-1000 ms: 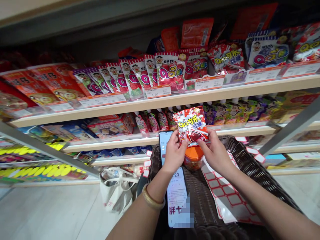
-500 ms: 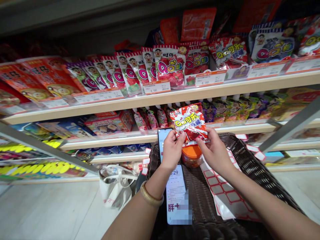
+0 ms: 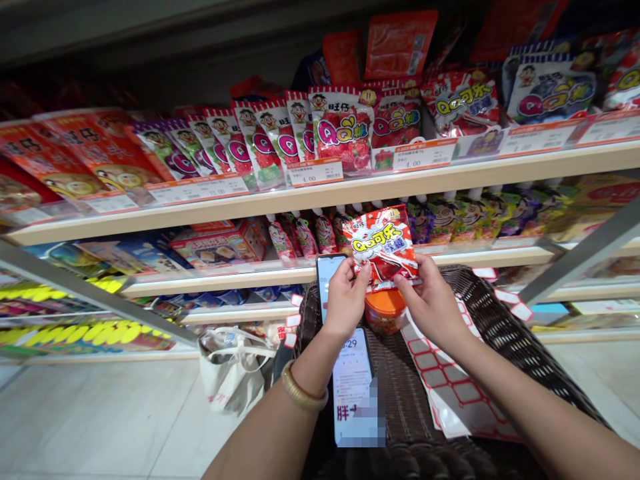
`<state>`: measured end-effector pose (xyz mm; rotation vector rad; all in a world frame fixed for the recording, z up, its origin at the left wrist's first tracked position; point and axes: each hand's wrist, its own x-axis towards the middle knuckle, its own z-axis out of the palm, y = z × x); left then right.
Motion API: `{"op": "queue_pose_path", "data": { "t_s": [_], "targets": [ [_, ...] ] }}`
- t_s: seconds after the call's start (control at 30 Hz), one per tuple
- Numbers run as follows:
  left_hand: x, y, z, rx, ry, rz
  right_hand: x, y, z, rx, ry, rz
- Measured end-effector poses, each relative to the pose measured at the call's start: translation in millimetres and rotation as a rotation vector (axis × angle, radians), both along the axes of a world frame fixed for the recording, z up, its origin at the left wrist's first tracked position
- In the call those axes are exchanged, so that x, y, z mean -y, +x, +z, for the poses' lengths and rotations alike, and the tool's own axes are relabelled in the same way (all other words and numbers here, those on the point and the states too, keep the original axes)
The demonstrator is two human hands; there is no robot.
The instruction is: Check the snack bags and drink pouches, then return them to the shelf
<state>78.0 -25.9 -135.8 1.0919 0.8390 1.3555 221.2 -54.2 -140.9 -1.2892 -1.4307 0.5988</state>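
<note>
A red and white bag of gummy candy (image 3: 383, 243) is held up between my two hands, its printed front facing me. My left hand (image 3: 347, 300) pinches its lower left corner, thumb on the front. At the lower right corner, my right hand (image 3: 433, 297) grips it the same way. Under the bag, a clear tub with an orange lid (image 3: 385, 310) sits in a dark wicker basket (image 3: 403, 400). Two phones lie left of the tub: one lit phone (image 3: 355, 393) close to me, and another phone (image 3: 325, 280) partly behind my left hand.
A shelf (image 3: 200, 217) ahead carries rows of gummy bags (image 3: 343, 130) with price tags. Pouches (image 3: 305, 237) and boxes (image 3: 220, 247) fill the shelf below. A white cloth bag (image 3: 233, 370) stands on the tiled floor to the left. Red-outlined white sheets (image 3: 450, 380) lie in the basket's right side.
The gummy bag has shifted very slightly right, and its front is tilted a little differently. Both hands keep their hold; the rest of the scene barely differs.
</note>
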Motion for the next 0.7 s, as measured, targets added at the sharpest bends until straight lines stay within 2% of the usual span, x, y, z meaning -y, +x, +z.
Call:
{"op": "queue_pose_path", "data": {
  "t_s": [0.33, 0.53, 0.7],
  "targets": [
    [2, 1, 1.8, 0.028, -0.019, -0.012, 0, 1, -0.6, -0.053, -0.007, 0.008],
    [6, 2, 7.5, 0.003, 0.005, -0.042, 3, -7, 4.4, -0.255, 0.042, 0.02],
    [8, 2, 7.5, -0.044, -0.003, -0.018, 5, -12, 9.4, -0.334, 0.072, -0.078]
  ]
}}
